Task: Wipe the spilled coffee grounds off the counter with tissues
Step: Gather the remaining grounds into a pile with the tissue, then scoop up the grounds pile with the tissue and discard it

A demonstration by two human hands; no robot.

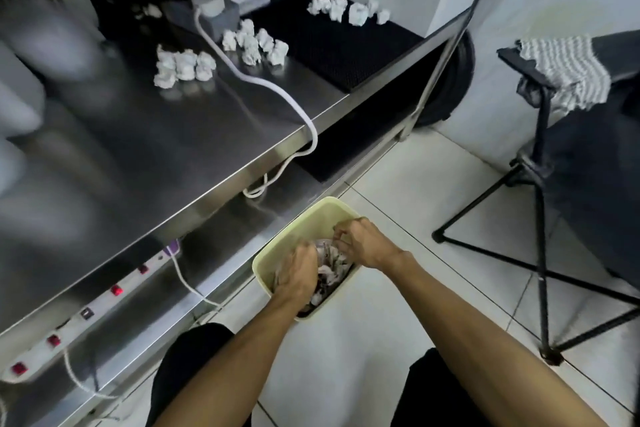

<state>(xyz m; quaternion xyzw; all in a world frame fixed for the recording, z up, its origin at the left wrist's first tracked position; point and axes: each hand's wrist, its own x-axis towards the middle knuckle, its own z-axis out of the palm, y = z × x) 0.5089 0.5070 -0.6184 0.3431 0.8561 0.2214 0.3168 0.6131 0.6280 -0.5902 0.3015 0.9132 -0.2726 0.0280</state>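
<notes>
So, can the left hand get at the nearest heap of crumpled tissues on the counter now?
Probably yes, once lifted: the left hand is down in the yellow bin. Nothing stands on the counter before the heap; the white cable passes beside it.

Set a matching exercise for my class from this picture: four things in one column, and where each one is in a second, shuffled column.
Things
1. crumpled tissues
2. pale yellow bin
3. striped cloth
4. power strip

Places
A. on the floor tiles
B. on the lower shelf
C. on the steel counter
D. draped over the black stand

Pairs: 1-C, 2-A, 3-D, 4-B
</notes>
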